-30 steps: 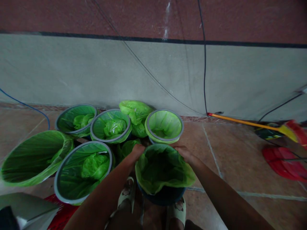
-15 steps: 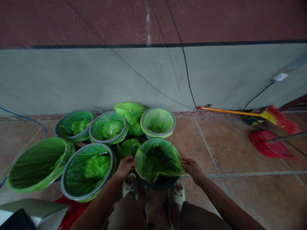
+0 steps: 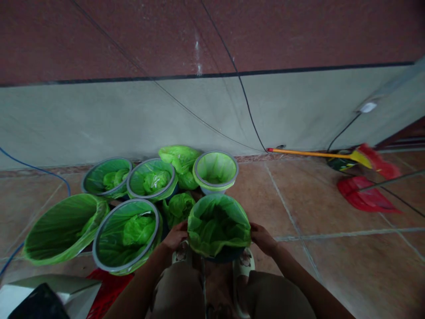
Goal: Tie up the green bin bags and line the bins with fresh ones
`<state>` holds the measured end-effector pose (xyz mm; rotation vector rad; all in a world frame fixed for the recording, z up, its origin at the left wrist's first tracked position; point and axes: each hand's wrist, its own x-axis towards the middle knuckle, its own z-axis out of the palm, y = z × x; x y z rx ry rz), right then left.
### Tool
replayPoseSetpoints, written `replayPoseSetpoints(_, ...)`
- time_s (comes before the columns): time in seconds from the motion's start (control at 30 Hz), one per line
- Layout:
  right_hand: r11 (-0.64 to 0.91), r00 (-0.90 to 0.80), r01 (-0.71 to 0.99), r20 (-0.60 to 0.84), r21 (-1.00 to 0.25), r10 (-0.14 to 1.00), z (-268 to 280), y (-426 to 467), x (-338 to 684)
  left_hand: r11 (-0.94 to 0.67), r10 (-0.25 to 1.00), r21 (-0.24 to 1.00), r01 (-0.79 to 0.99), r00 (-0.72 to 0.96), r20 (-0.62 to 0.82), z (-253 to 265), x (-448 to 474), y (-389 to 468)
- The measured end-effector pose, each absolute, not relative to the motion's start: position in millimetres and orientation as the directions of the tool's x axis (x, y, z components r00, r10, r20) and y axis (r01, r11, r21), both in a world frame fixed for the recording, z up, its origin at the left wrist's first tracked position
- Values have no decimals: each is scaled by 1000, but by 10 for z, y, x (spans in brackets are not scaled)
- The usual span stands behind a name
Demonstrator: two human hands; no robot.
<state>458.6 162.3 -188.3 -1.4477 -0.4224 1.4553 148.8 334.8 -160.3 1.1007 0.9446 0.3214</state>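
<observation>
A translucent green bin liner (image 3: 217, 208) hangs open inside a dark bin (image 3: 227, 255) between my feet. My left hand (image 3: 175, 235) grips the liner's edge on the left side, its fingers closed against it. On the opposite side my right hand (image 3: 262, 238) pinches the edge in the same way. The liner's front edge sags over the bin's front, and most of the bin's rim is hidden under it. Just beyond my left hand lies a crumpled green bag (image 3: 179, 207). Behind the liner stands a pale lined bin (image 3: 215, 187) with a grey ring around its top.
Several green-lined bins stand to the left, among them a ringed one (image 3: 99, 241) and a wide one (image 3: 36, 248). A green bag (image 3: 179, 158) leans at the wall. Rightward lie an orange-handled broom (image 3: 308, 153) and a red dustpan (image 3: 361, 195). A white box (image 3: 81, 301) is at lower left.
My hands have drawn slightly inward and downward with the liner's edges, so its opening looks narrower and closer around the bin. The whole view has shifted a little.
</observation>
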Motion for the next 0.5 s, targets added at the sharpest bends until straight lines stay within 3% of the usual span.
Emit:
replayPoseSetpoints(0.13,-525,423,-145,-532,-839,733,-1924,1732,4456,237,752,852,468,467,-465,-1628,1553,3344)
replayPoseSetpoints(0.27,-601,592,18,-476,-799,650,-1842,1733,4520,47,836,569,821,279,-473,-1557,1582,3335)
replayPoseSetpoints(0.37,-545,642,240,-290,-803,710,-1644,1642,4546,-119,908,497,859,298,-296,-1425,1572,3247)
replayPoseSetpoints(0.43,-363,469,537,-88,-762,879,-1481,1587,4485,-382,861,485,786,494,-121,-1318,1587,3155)
replayPoseSetpoints(0.5,-76,135,744,37,-664,990,-1350,1563,4381,-636,675,482,602,737,-30,-1228,1635,3064)
